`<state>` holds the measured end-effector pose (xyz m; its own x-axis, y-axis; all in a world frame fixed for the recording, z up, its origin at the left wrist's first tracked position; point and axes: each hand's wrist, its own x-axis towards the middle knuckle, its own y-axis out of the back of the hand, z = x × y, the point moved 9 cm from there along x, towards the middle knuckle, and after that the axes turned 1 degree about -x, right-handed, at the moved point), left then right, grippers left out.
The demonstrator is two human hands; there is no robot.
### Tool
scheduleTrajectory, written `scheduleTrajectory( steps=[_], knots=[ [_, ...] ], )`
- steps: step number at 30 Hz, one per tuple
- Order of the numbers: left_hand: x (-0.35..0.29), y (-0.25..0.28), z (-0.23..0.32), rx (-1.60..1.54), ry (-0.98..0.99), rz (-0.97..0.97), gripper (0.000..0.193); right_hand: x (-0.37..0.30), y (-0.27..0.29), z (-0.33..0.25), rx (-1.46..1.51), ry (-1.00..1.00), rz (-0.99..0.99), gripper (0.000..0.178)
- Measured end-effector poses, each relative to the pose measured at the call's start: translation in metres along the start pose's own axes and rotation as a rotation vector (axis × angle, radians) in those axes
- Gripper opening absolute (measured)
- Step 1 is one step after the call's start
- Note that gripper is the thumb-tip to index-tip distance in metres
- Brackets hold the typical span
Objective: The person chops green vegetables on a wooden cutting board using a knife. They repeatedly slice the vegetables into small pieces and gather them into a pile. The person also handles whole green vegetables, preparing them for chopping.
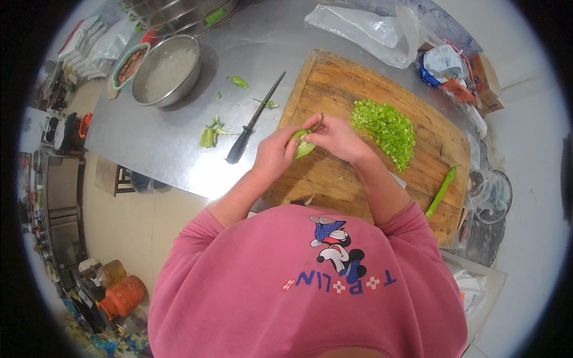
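A split green pepper, its pale inside showing, is held between my two hands over the left part of the wooden cutting board. My left hand pinches its left side. My right hand has its fingers closed at the pepper's upper end, by the stem. To the right of my right hand lies a heap of finely chopped green pepper. A long whole green pepper rests near the board's right edge. Under my right forearm a flat greyish edge shows, mostly hidden.
Left of the board, a black-handled sharpening steel lies on the metal table beside pepper scraps. Farther back stand a metal bowl, a dish of minced meat and steamer pots. Plastic bags lie behind the board.
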<state>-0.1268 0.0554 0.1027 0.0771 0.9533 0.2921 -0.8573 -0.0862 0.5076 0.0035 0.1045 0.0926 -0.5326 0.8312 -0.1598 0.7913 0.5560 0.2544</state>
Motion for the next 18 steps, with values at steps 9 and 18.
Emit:
scheduleTrajectory(
  steps=[9,18],
  knots=[
    [-0.0002,0.0012,0.0017,-0.021,-0.069,-0.044,0.021,-0.0014,-0.0069,0.0058,0.134,0.036,0.015,0.017],
    [-0.0012,-0.0018,0.0026,-0.047,-0.075,-0.058,0.017,-0.0066,-0.008,0.0056,0.173,0.023,-0.014,0.016]
  ],
)
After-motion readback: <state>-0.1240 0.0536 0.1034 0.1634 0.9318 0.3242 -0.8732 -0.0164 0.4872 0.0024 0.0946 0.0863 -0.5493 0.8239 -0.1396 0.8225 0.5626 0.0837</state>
